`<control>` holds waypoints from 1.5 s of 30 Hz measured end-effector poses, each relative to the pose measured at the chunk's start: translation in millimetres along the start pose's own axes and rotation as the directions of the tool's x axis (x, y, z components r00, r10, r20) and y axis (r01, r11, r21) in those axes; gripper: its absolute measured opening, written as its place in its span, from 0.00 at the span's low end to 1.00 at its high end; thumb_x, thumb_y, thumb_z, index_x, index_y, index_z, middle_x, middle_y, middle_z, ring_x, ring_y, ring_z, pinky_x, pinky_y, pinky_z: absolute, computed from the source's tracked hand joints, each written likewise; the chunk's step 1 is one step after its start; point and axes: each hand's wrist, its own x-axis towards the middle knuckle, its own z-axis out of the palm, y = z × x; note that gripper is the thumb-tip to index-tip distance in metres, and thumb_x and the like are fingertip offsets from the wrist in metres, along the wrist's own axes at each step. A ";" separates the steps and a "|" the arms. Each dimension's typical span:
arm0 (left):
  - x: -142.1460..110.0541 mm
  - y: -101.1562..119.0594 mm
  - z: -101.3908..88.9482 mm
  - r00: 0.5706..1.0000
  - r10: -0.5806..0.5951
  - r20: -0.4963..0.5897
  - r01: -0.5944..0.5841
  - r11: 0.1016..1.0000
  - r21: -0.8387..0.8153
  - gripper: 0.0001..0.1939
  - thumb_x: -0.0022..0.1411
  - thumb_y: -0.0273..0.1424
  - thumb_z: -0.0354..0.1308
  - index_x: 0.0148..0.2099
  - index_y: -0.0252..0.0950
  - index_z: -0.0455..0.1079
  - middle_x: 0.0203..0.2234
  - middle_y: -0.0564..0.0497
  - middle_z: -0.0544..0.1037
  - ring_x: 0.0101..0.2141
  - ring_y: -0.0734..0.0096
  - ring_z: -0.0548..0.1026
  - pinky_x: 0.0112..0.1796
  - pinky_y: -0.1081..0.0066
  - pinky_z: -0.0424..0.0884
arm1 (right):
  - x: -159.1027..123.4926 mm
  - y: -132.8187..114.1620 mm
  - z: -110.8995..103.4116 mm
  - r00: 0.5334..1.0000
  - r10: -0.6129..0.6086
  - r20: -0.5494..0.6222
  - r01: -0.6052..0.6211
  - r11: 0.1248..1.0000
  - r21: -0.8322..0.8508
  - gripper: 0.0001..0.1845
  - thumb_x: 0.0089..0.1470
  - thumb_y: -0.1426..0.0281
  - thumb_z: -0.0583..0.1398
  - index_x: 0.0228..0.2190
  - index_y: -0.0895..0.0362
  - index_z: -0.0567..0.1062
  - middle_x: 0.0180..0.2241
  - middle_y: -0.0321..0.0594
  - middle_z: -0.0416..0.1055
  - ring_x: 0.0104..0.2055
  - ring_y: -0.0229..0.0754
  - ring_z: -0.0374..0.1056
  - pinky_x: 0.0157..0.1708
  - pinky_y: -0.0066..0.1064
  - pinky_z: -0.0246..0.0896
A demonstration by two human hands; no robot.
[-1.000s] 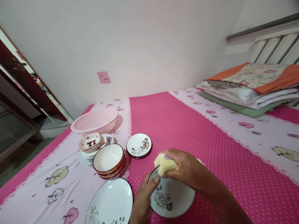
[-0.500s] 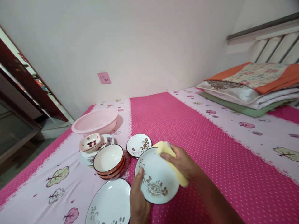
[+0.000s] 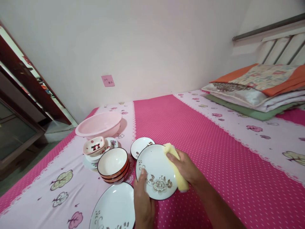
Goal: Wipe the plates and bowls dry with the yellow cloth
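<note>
A white plate (image 3: 156, 167) with a dark rim and a brown flower print is held up, tilted, above the bed. My left hand (image 3: 143, 198) grips its lower left edge, thumb on the face and fingers hidden beneath. At its right edge, my right hand (image 3: 183, 167) is closed on a yellow cloth (image 3: 179, 176) that is folded over the rim. Behind the held plate lies a smaller matching plate (image 3: 140, 145), partly covered by it. Another large matching plate (image 3: 114, 206) rests at the front, left of my left hand.
Left of the hands stand stacked brown bowls (image 3: 113, 163), a small spotted dish (image 3: 94, 145) on several plates, and a pink basin (image 3: 100, 125). Folded bedding (image 3: 257, 86) lies at the far right of the pink bedspread (image 3: 214, 143). A wall (image 3: 152, 47) rises behind.
The held plate has been raised slightly and now covers more of the small plate behind. My right hand and the cloth stay at its right edge. The view has shifted slightly.
</note>
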 end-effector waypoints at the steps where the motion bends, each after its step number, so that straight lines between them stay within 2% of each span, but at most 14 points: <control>1: 0.4 3.9 -2.0 0.998 -0.014 0.060 0.010 0.998 0.057 0.27 0.61 0.34 0.69 0.62 0.37 0.73 0.47 0.41 0.85 0.51 0.50 0.82 0.55 0.53 0.75 | -2.3 -5.6 -5.9 1.000 -0.003 0.015 0.003 1.000 -0.017 0.30 0.55 0.47 0.66 0.46 0.59 0.75 0.37 0.44 0.80 0.35 0.47 0.76 0.32 0.34 0.69; 5: 0.5 22.4 -6.9 0.959 -0.121 0.257 0.027 0.939 0.341 0.27 0.56 0.37 0.73 0.56 0.32 0.78 0.41 0.38 0.86 0.47 0.47 0.83 0.52 0.53 0.77 | -16.5 -26.3 -20.4 0.977 0.000 0.215 0.009 0.999 -0.044 0.24 0.58 0.53 0.66 0.48 0.57 0.75 0.40 0.43 0.80 0.37 0.49 0.78 0.33 0.33 0.70; 8: -1.1 30.9 -6.0 0.946 -0.142 0.290 -0.030 0.855 0.517 0.27 0.58 0.41 0.72 0.56 0.32 0.79 0.41 0.38 0.86 0.44 0.48 0.84 0.49 0.55 0.78 | -24.4 -33.4 -18.0 0.948 0.023 0.318 -0.004 0.998 -0.061 0.22 0.58 0.56 0.66 0.48 0.57 0.76 0.41 0.44 0.81 0.36 0.48 0.78 0.32 0.32 0.70; 11: -3.8 32.1 -2.4 0.956 -0.058 0.289 -0.108 0.843 0.527 0.27 0.57 0.44 0.71 0.54 0.31 0.80 0.39 0.38 0.87 0.42 0.48 0.84 0.45 0.57 0.79 | -23.9 -31.9 -10.8 0.953 -0.001 0.301 0.011 0.999 -0.034 0.24 0.56 0.56 0.68 0.49 0.57 0.76 0.43 0.45 0.81 0.36 0.47 0.77 0.32 0.32 0.70; 14: -6.0 28.1 1.3 0.976 0.056 0.211 -0.145 0.891 0.431 0.29 0.55 0.43 0.73 0.54 0.30 0.79 0.37 0.39 0.87 0.41 0.49 0.85 0.44 0.58 0.80 | -18.9 -27.7 -5.3 0.969 -0.023 0.247 0.017 1.000 0.024 0.27 0.55 0.55 0.69 0.51 0.57 0.75 0.41 0.46 0.81 0.37 0.49 0.78 0.34 0.34 0.71; 19: -5.6 17.9 5.2 0.983 0.173 -0.058 -0.154 0.957 0.245 0.32 0.59 0.41 0.71 0.62 0.36 0.73 0.40 0.42 0.87 0.40 0.54 0.85 0.45 0.60 0.80 | -14.5 -23.2 6.1 0.992 -0.038 0.120 0.020 0.989 0.148 0.31 0.56 0.49 0.67 0.51 0.57 0.74 0.40 0.45 0.82 0.38 0.51 0.79 0.37 0.38 0.74; 24: -6.9 7.9 9.2 0.895 0.361 -0.260 -0.297 0.920 0.254 0.31 0.65 0.47 0.63 0.66 0.42 0.69 0.48 0.43 0.84 0.46 0.54 0.83 0.43 0.62 0.81 | -22.5 -9.9 44.6 0.991 0.074 -0.108 -0.041 0.959 0.279 0.36 0.53 0.42 0.65 0.50 0.57 0.74 0.37 0.45 0.82 0.35 0.53 0.80 0.32 0.37 0.74; 28: -9.9 3.2 12.4 0.838 0.448 -0.313 -0.346 0.878 0.330 0.31 0.66 0.52 0.59 0.67 0.46 0.67 0.55 0.44 0.80 0.52 0.54 0.80 0.49 0.60 0.78 | -25.9 3.6 67.9 0.974 0.176 -0.141 -0.101 0.900 0.423 0.38 0.52 0.41 0.65 0.51 0.57 0.73 0.42 0.49 0.82 0.40 0.55 0.80 0.34 0.39 0.75; 31: -10.1 7.3 12.1 0.868 0.431 -0.245 -0.317 0.863 0.394 0.31 0.66 0.48 0.60 0.68 0.45 0.66 0.57 0.44 0.79 0.54 0.54 0.79 0.51 0.61 0.76 | -19.1 4.5 54.9 0.985 0.104 -0.135 -0.054 0.941 0.333 0.37 0.51 0.44 0.67 0.50 0.59 0.74 0.40 0.49 0.82 0.39 0.56 0.80 0.35 0.40 0.75; 33: -8.6 15.7 9.4 0.906 0.405 -0.125 -0.323 0.850 0.415 0.31 0.63 0.47 0.64 0.65 0.42 0.68 0.54 0.44 0.80 0.52 0.55 0.79 0.49 0.64 0.76 | -13.9 -1.1 34.1 0.994 0.029 -0.105 -0.003 0.969 0.246 0.35 0.52 0.45 0.67 0.50 0.59 0.74 0.38 0.48 0.82 0.38 0.54 0.80 0.35 0.40 0.75; 37: -3.7 38.8 0.3 0.951 0.266 0.158 -0.310 0.815 0.491 0.26 0.59 0.49 0.67 0.52 0.38 0.75 0.41 0.48 0.82 0.41 0.61 0.79 0.38 0.71 0.75 | -14.7 -19.4 -5.7 0.991 -0.035 0.131 0.023 0.996 0.087 0.28 0.57 0.52 0.67 0.51 0.58 0.75 0.39 0.44 0.82 0.37 0.50 0.79 0.35 0.37 0.73; 41: -0.7 51.6 -6.0 0.948 0.012 0.318 -0.221 0.743 0.632 0.21 0.59 0.51 0.67 0.39 0.37 0.75 0.26 0.54 0.75 0.29 0.69 0.72 0.28 0.74 0.67 | -24.8 -29.3 -13.5 0.927 0.006 0.376 -0.022 0.999 0.038 0.25 0.60 0.56 0.67 0.53 0.57 0.76 0.40 0.43 0.82 0.38 0.48 0.79 0.35 0.33 0.72; 43: 0.0 52.5 -7.4 0.934 0.054 0.354 -0.298 0.664 0.686 0.23 0.60 0.52 0.65 0.32 0.36 0.72 0.23 0.54 0.71 0.27 0.70 0.68 0.27 0.74 0.64 | -27.1 -29.2 -8.3 0.912 -0.006 0.411 -0.023 0.998 0.066 0.24 0.60 0.57 0.67 0.53 0.56 0.76 0.41 0.43 0.82 0.39 0.47 0.79 0.35 0.32 0.72; 45: 0.8 51.6 -9.1 0.905 0.174 0.388 -0.413 0.578 0.703 0.25 0.62 0.53 0.63 0.28 0.36 0.70 0.22 0.55 0.69 0.27 0.71 0.66 0.28 0.74 0.63 | -26.4 -27.4 -2.5 0.914 -0.025 0.406 -0.016 0.995 0.096 0.24 0.60 0.57 0.67 0.53 0.56 0.76 0.40 0.42 0.82 0.39 0.46 0.79 0.35 0.32 0.72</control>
